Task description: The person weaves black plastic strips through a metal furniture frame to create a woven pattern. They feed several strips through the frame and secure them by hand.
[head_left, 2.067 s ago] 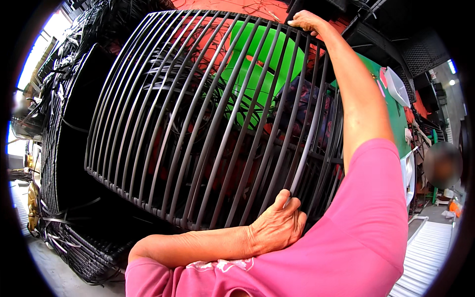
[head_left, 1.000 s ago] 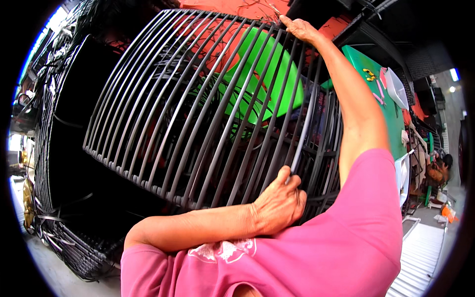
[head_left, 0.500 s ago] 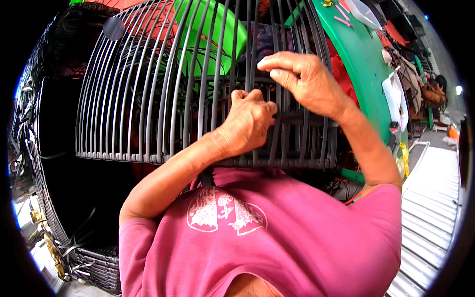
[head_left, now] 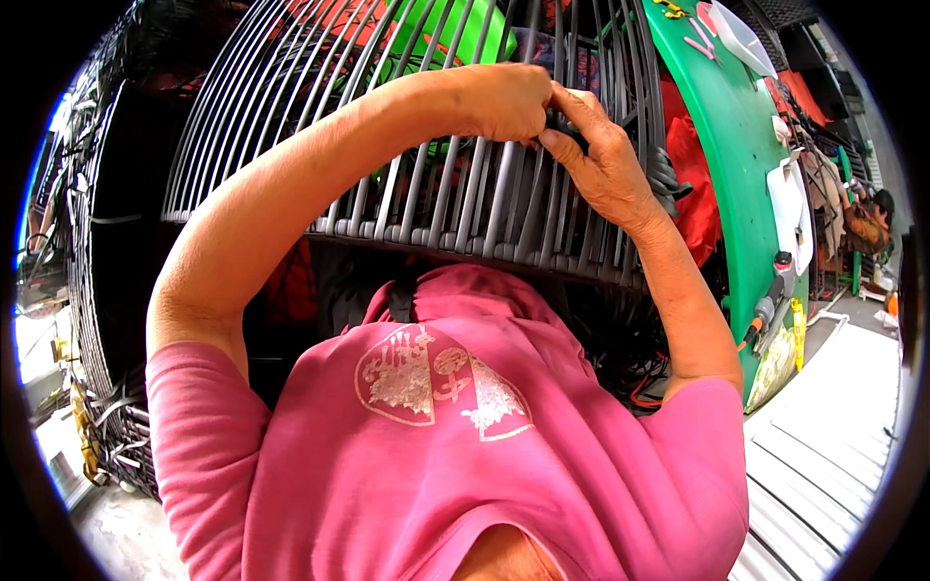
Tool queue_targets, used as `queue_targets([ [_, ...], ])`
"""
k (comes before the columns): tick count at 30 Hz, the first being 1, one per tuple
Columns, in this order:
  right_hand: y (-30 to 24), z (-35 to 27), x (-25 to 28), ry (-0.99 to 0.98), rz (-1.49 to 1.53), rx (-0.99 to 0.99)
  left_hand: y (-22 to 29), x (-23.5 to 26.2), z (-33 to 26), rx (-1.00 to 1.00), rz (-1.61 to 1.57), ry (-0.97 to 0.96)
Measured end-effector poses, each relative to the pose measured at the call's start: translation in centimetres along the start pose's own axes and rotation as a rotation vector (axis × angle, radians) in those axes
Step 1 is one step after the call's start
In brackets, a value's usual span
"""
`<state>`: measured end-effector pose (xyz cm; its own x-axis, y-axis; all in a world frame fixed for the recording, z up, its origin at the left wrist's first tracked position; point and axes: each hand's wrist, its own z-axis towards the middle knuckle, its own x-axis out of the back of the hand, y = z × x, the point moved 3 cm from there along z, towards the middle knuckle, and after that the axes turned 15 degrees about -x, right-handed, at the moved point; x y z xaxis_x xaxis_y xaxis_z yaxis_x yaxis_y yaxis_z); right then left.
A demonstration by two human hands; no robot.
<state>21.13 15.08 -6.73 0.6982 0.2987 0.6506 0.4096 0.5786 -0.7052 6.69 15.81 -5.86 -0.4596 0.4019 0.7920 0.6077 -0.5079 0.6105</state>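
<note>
A frame of dark grey slats (head_left: 407,194) fills the space before me, its rounded bottom bar just beyond my shirt. Over its right part my two hands meet. My left hand (head_left: 509,102) is closed, its back toward me and its fingertips hidden. My right hand (head_left: 605,160) curves in from the right, thumb and forefinger closed at the left hand's fingertips. Whatever lies in the pinch is too dark and covered to make out. A bunch of dark grey strip (head_left: 662,179) hangs at the frame's right side, close to the right wrist.
Right of the frame stands a green board (head_left: 722,145) with pink-handled tools (head_left: 699,41) and a grey power tool (head_left: 770,302). Red cloth (head_left: 693,184) hangs between them. Behind the slats is a bright green plastic piece (head_left: 470,34). Another person (head_left: 870,223) sits far right.
My left hand has moved up and right to meet the right hand, its forearm now crossing the slats. The right hand has lowered slightly, thumb and forefinger closing. The frame sits higher in view.
</note>
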Motion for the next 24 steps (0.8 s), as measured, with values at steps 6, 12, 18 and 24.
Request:
queue_targets([
  [6,-0.9,0.6,0.4,0.127,-0.362,0.25,5.6,5.2,-4.9,-0.22,0.498,-0.085],
  [12,-2.5,3.3,-0.8,-0.574,0.282,-0.079,5.7,6.5,-6.7,-0.023,0.06,0.049],
  [18,-3.0,3.3,-2.3,-0.813,0.399,-0.297,4.1,4.8,-7.7,-0.087,-0.001,0.112],
  [24,-3.3,2.5,-2.5,-0.922,0.459,-0.369,3.5,3.5,-8.6,-0.321,0.067,0.166],
])
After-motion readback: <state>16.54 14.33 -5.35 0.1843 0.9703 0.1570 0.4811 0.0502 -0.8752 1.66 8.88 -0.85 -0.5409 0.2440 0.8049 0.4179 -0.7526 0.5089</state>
